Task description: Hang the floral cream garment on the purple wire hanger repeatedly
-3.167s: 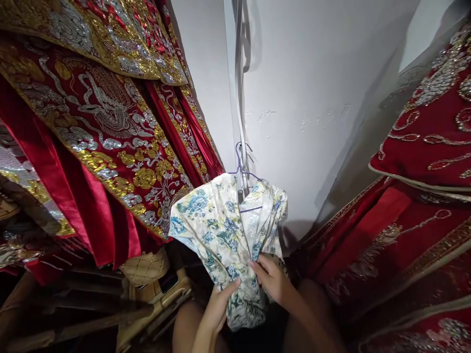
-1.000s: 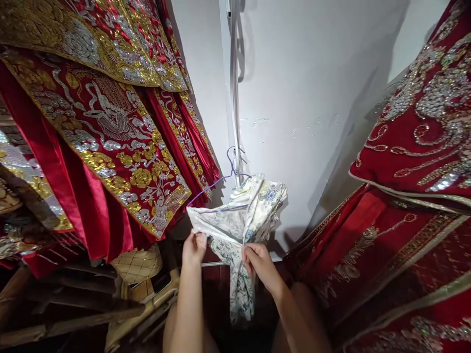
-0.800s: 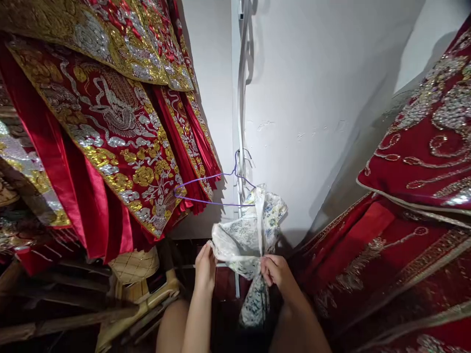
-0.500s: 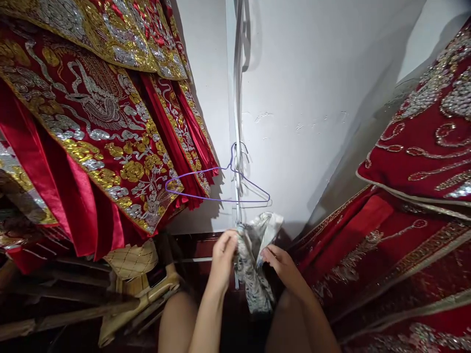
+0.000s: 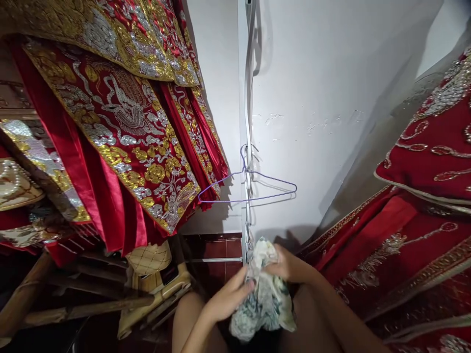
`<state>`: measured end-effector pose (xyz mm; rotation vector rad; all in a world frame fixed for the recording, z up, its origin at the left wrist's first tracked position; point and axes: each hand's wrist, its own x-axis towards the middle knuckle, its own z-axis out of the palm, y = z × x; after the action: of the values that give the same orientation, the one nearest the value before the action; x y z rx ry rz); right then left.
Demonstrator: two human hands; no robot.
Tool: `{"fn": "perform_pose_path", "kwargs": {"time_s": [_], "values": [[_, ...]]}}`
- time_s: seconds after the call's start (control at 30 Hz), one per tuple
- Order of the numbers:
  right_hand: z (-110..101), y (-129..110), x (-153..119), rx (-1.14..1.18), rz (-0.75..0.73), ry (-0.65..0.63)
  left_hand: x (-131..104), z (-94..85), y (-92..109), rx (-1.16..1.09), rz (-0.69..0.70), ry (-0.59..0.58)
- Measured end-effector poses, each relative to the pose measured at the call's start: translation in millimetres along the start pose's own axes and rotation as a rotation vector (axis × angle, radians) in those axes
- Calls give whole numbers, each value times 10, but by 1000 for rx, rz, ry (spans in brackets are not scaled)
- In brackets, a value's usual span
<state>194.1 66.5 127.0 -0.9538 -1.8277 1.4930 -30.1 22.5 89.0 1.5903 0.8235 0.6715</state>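
A crumpled white cloth [image 5: 263,299] with a grey-green leafy print is bunched between my hands, low in the view above my knees. My left hand [image 5: 231,294] grips its left side, thumb pressed on the fabric. On the upper right, my right hand [image 5: 285,266] pinches the cloth, its fingertips partly hidden in the folds. What kind of garment it is, I cannot tell. Above the cloth and apart from it, a bare purple hanger [image 5: 247,200] hangs from a white metal upright [image 5: 247,98].
Red robes with gold and silver embroidery [image 5: 147,162] hang on the left. Beaded red garments [image 5: 423,152] hang on the right. A bamboo chair [image 5: 158,296] stands lower left, with a quilted cream bag [image 5: 150,257] on it. Behind everything is a white wall [image 5: 312,73].
The cloth has come lower and nearer my lap, now bunched up instead of hanging down. My hands moved closer together. The purple hanger has swung round, and the whole view shifted slightly.
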Motion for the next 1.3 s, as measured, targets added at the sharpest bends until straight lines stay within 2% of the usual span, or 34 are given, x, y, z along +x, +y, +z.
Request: {"fn": "perform_pose_path", "kwargs": {"time_s": [0.07,0.1,0.17,0.23,0.33,0.4,0.47,0.63,0.73,0.87,0.93,1.1,1.23,1.3], "values": [[-165,-102,82,-193,-50,220,-173,-18,-110,117,-41,-96],[-253,-153,143,-265,-70,313,-243,-51,-139,195,-69,-90],[-424,-248,309,-335,-97,472,-348,-176,-135,345,-107,24],[-566,-315,526,-352,-140,567,-410,-360,-49,450,-98,178],[-681,-320,864,-380,-201,566,-447,-635,159,592,-59,324],[-701,-264,1010,-417,-179,539,-446,-766,274,711,-73,348],[-703,-194,1043,-446,-133,553,-433,-858,330,825,-134,338],[-765,-164,756,-478,-108,617,-352,-1061,352,978,-331,333],[-822,-269,584,-497,-113,595,-262,-1169,467,1045,-334,414],[-843,-397,519,-460,-136,584,-100,-1232,722,1050,-378,557],[-827,-421,525,-425,-140,583,0,-1245,838,1051,-300,610],[-724,-419,548,-340,-106,585,372,-1273,1040,929,48,734],[-650,-401,529,-292,-110,524,758,-1287,1132,786,341,710],[-647,-391,496,-280,-161,455,902,-1300,1153,777,379,706]]}}
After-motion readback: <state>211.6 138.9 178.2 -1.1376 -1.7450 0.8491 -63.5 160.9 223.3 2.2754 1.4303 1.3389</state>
